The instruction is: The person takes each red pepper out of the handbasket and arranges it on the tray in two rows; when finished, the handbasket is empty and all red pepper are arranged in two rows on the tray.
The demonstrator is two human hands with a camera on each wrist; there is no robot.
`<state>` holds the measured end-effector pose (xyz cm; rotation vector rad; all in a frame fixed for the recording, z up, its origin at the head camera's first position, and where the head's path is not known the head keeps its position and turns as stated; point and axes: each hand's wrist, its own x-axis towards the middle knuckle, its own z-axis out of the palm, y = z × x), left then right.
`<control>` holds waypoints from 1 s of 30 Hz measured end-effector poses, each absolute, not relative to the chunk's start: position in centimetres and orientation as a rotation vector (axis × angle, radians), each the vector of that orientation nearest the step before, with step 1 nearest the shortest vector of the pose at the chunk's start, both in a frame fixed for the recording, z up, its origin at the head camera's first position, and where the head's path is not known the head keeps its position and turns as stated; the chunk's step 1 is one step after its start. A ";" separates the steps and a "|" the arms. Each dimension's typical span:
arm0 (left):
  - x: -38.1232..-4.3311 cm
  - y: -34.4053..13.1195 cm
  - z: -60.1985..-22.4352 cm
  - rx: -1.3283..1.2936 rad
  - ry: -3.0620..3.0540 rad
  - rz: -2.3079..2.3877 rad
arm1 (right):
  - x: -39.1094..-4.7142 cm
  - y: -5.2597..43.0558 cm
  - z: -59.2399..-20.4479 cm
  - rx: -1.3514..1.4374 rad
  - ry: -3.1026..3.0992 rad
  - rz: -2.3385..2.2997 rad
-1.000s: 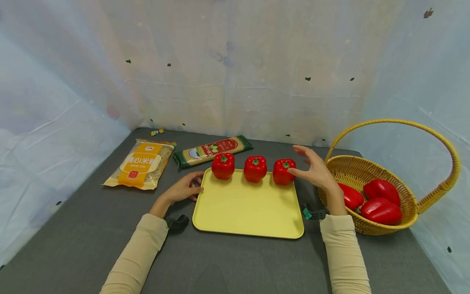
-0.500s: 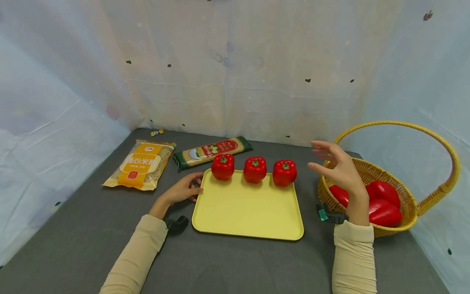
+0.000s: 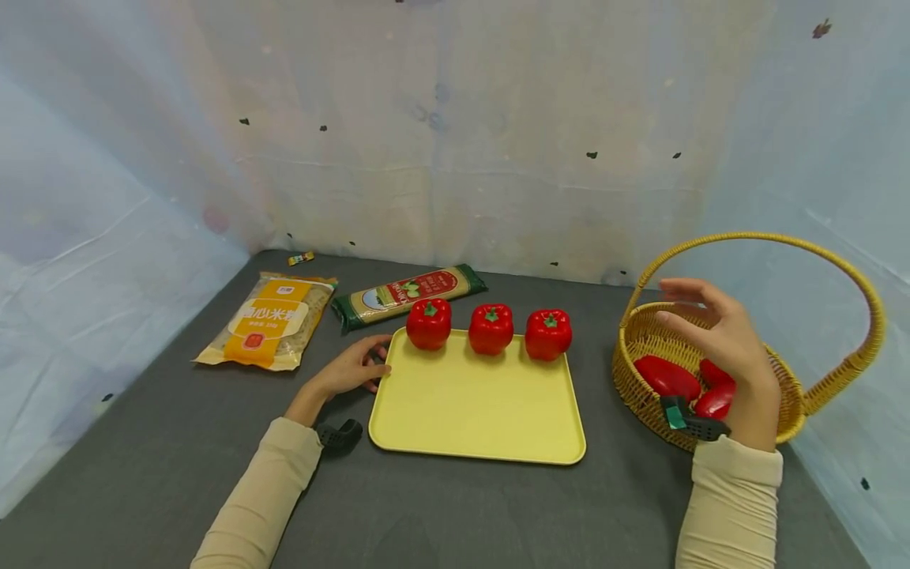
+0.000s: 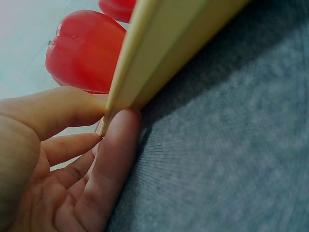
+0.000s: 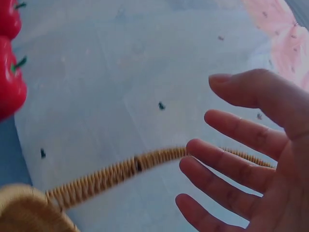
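Note:
My left hand pinches the left rim of a shallow yellow tray; the left wrist view shows the thumb and a finger on either side of that rim. Along the tray's far side stand three red bell peppers in a row: a left one, a middle one and a right one. Over a yellow wicker basket hovers my right hand, fingers spread and holding nothing. Inside the basket lie long red peppers, partly hidden behind the hand and wrist.
The basket's tall handle arches up around the right hand. Behind the tray lies a green and red long packet. A yellow bag with Chinese print rests at the left, a tiny wrapped sweet beyond it.
My right hand has left the right-hand bell pepper and travelled right to above the basket, its fingers still spread. My left hand has stayed at the tray's rim.

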<state>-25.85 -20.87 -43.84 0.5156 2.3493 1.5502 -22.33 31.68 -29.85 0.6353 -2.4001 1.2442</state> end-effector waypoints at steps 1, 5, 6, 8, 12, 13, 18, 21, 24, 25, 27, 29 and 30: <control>-25.8 -20.9 -43.8 0.516 2.348 1.551 | -22.5 32.1 -29.9 0.616 -2.407 1.245; -25.8 -20.9 -43.8 0.520 2.347 1.551 | -23.0 33.7 -30.2 0.519 -2.447 1.229; -25.8 -21.0 -43.9 0.519 2.348 1.549 | -23.1 34.0 -30.2 0.500 -2.453 1.218; -25.8 -21.0 -43.9 0.518 2.351 1.544 | -23.3 34.7 -30.2 0.461 -2.461 1.203; -25.8 -21.0 -43.8 0.505 2.356 1.543 | -23.9 35.9 -30.4 0.404 -2.460 1.158; -25.8 -21.0 -43.7 0.503 2.356 1.545 | -24.0 36.1 -30.5 0.385 -2.464 1.146; -25.8 -20.9 -43.7 0.501 2.351 1.550 | -24.4 37.2 -31.1 0.283 -2.471 1.124; -25.9 -20.9 -43.9 0.507 2.349 1.551 | -24.7 37.8 -31.5 0.223 -2.467 1.126; -25.8 -20.8 -43.8 0.514 2.341 1.559 | -25.0 38.6 -32.1 0.178 -2.467 1.107; -25.7 -20.7 -43.6 0.518 2.337 1.560 | -25.2 39.0 -32.5 0.148 -2.465 1.106; -25.4 -20.6 -43.1 0.522 2.326 1.563 | -25.8 39.9 -33.4 0.090 -2.454 1.112; -25.0 -20.4 -42.4 0.521 2.320 1.561 | -26.3 40.8 -34.2 0.047 -2.452 1.115; -24.8 -20.3 -42.0 0.520 2.319 1.559 | -26.6 41.3 -34.5 0.025 -2.452 1.117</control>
